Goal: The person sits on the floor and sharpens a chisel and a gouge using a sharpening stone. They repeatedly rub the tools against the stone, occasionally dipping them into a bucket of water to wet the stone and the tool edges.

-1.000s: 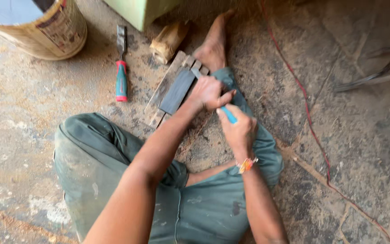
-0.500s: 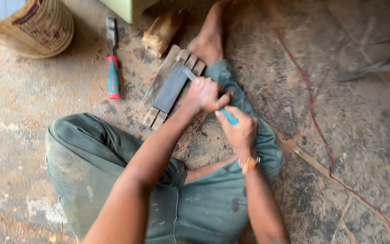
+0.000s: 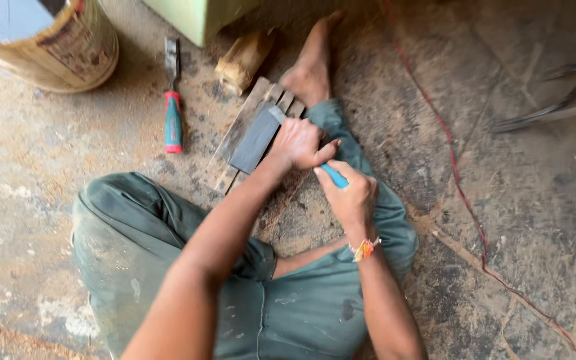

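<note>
I sit on the floor in green trousers, one bare foot point(image 3: 311, 63) stretched forward. A dark grey sharpening stone point(image 3: 253, 141) lies on a slatted wooden holder point(image 3: 238, 130) beside my leg. My left hand point(image 3: 298, 143) presses the metal blade of a chisel point(image 3: 277, 113) down onto the stone's far end. My right hand point(image 3: 349, 193) is closed around the chisel's blue handle point(image 3: 333, 175), just behind the left hand. An orange thread bracelet is on my right wrist.
A second chisel with a red and teal handle point(image 3: 173, 117) lies on the floor to the left. A round drum point(image 3: 48, 43) stands at top left, a green box point(image 3: 198, 13) and a wood block point(image 3: 241, 60) at top. A red line point(image 3: 461, 193) crosses the dusty floor.
Both hands with the chisel have slid slightly along the stone, and the view has shifted a little; the grip is the same.
</note>
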### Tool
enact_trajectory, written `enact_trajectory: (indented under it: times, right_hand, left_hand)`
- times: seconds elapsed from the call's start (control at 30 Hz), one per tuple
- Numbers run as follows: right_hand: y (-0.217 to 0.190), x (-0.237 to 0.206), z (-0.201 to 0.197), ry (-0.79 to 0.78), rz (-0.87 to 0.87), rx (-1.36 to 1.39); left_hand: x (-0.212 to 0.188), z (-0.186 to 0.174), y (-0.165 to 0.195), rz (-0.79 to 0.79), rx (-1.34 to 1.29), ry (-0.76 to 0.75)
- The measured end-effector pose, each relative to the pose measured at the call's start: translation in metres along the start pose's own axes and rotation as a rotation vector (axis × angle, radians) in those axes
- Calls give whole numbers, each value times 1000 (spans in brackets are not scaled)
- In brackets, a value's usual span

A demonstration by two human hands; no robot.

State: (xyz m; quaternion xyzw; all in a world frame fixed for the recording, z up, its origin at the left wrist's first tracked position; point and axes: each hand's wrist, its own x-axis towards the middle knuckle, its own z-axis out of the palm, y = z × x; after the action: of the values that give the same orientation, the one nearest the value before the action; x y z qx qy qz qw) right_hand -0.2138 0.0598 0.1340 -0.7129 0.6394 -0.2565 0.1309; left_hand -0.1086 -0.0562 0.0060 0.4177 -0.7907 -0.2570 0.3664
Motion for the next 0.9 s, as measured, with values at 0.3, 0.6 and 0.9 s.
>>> enact_trajectory:
  times: [0.3, 0.6, 0.9]
  right_hand:
    - [-46, -73, 14, -19, -33, -218]
    - [-32, -16, 7, -11, 78, 5]
    - [-14, -29, 11, -113, 205, -14]
  left_hand:
    - [-110, -31, 20, -51, -81, -129]
    - [-29, -12, 2, -6, -76, -48]
    - [-60, 7, -4, 3, 45, 181]
